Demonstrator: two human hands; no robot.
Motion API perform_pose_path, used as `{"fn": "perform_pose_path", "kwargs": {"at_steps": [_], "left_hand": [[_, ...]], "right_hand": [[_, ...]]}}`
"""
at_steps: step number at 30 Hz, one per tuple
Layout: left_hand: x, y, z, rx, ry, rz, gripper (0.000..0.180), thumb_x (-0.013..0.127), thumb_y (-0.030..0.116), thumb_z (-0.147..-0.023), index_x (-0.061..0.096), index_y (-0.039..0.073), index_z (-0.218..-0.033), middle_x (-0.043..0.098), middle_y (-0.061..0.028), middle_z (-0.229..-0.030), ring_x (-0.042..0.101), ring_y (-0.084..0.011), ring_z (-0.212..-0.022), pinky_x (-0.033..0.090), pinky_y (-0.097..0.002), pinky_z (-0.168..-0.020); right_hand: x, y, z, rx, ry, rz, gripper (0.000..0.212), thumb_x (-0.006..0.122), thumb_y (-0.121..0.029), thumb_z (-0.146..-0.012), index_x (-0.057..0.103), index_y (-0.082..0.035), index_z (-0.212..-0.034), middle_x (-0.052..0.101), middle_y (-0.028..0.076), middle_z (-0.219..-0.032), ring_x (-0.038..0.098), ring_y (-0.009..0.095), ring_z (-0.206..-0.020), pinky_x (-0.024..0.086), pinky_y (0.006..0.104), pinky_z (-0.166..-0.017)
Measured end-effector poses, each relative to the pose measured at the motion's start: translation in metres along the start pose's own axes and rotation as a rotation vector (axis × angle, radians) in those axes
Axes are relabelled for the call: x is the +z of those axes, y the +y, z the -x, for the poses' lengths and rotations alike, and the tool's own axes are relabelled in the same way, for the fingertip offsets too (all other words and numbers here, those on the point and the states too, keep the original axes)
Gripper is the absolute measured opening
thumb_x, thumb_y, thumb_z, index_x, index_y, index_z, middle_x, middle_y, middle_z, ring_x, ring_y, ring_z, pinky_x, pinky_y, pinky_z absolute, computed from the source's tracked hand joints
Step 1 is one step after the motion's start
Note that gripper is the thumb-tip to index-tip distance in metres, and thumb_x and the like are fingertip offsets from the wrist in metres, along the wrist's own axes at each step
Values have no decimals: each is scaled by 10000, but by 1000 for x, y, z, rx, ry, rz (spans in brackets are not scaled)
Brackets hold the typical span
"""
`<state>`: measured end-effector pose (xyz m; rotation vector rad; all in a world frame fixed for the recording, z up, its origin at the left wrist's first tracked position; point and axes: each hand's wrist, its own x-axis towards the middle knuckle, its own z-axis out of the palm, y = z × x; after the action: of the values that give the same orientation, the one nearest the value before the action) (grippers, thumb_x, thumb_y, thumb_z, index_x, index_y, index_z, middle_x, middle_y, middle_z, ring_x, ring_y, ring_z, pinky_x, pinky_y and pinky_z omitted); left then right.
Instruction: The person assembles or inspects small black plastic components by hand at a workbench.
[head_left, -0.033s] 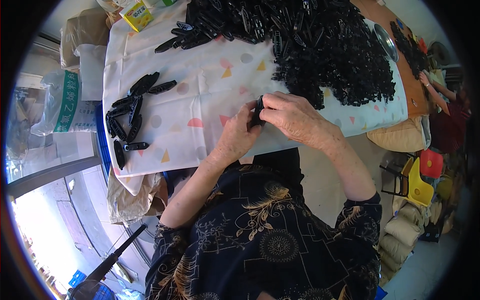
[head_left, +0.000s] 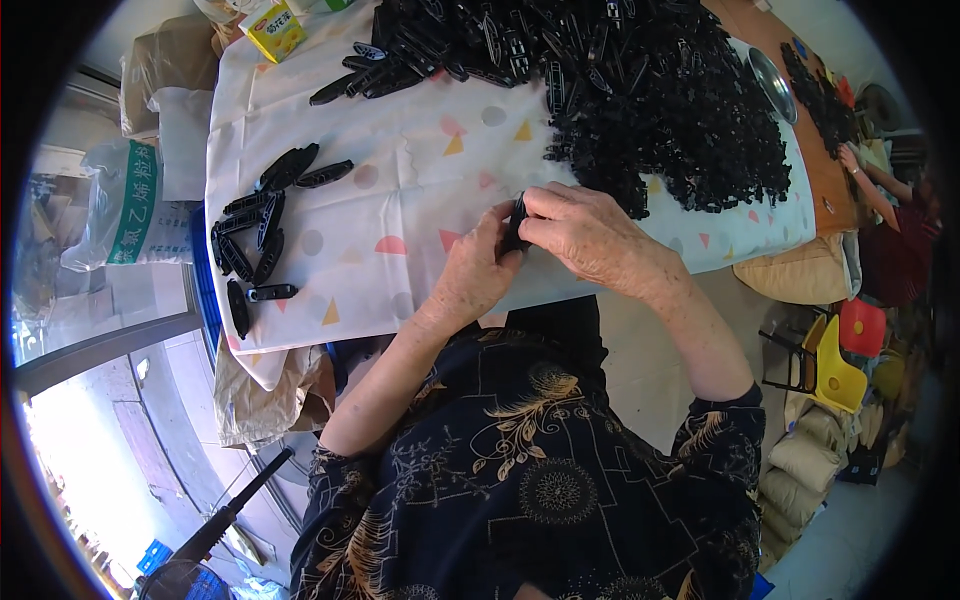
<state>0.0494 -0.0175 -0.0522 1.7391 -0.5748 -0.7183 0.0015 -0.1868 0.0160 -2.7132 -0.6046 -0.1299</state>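
Note:
A long, narrow black plastic piece (head_left: 515, 228) is held upright over the table's near edge, between my two hands. My left hand (head_left: 474, 264) is closed round its lower part, thumb and fingers gripping it. The fingertips of my right hand (head_left: 592, 236) pinch it from the right, near its upper part. My fingers hide much of the piece. Similar long black pieces (head_left: 268, 222) lie in a loose group at the table's left. Beyond my hands spreads a heap of small black parts (head_left: 690, 150), with more long pieces (head_left: 410, 60) at its far left side.
The table wears a white cloth (head_left: 400, 170) with coloured shapes. A round metal dish (head_left: 770, 86) stands by the heap's right side; a yellow box (head_left: 273, 32) sits far left. At right, another person's arm (head_left: 872, 188) reaches to a brown table (head_left: 832, 195) near a yellow chair (head_left: 838, 372).

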Motion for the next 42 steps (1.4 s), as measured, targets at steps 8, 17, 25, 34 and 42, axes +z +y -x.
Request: {"fn": "perform_pose_path", "kwargs": {"at_steps": [8, 17, 25, 34, 42], "left_hand": [[1, -2, 0, 52, 41, 19, 489, 596, 37, -820, 437, -8, -1280, 653, -215, -1024, 646, -316, -989, 507, -371, -829], [-1, -16, -9, 55, 50, 428, 549, 550, -12, -883, 317, 43, -1377, 626, -110, -1027, 587, -155, -921, 472, -290, -853], [-10, -8, -12, 243, -108, 399, 665, 476, -80, -915, 163, 126, -1464, 547, -101, -1119, 553, -163, -1017, 448, -314, -895], [-25, 1, -15, 210, -115, 129, 501, 526, -31, -897, 351, 120, -1341, 588, -124, -1069, 613, -253, -982, 481, -331, -837], [-110, 7, -30, 375, -31, -821, 174, 630, 73, -811, 596, 68, -982, 625, -102, -961, 617, -303, -882, 504, -394, -731]], "right_hand": [[5, 3, -7, -38, -15, 57, 96, 638, -12, -708, 576, -48, -773, 481, 64, -802, 563, 227, -781, 493, 360, -665], [46, 4, 0, 665, 255, -1133, 370, 636, -70, -873, 518, -32, -1222, 605, 33, -1078, 581, 131, -998, 484, 296, -857], [61, -5, 0, 707, 269, -1481, 260, 591, -97, -919, 539, -12, -1159, 608, 19, -1037, 566, 90, -929, 465, 244, -825], [53, -6, -3, 679, 318, -1321, 189, 581, -76, -913, 570, -5, -1088, 627, 13, -919, 558, 73, -828, 460, 223, -722], [-2, 58, 21, 445, 164, 272, 228, 677, -39, -737, 631, -27, -960, 559, 64, -959, 525, 245, -879, 412, 361, -743]]}}
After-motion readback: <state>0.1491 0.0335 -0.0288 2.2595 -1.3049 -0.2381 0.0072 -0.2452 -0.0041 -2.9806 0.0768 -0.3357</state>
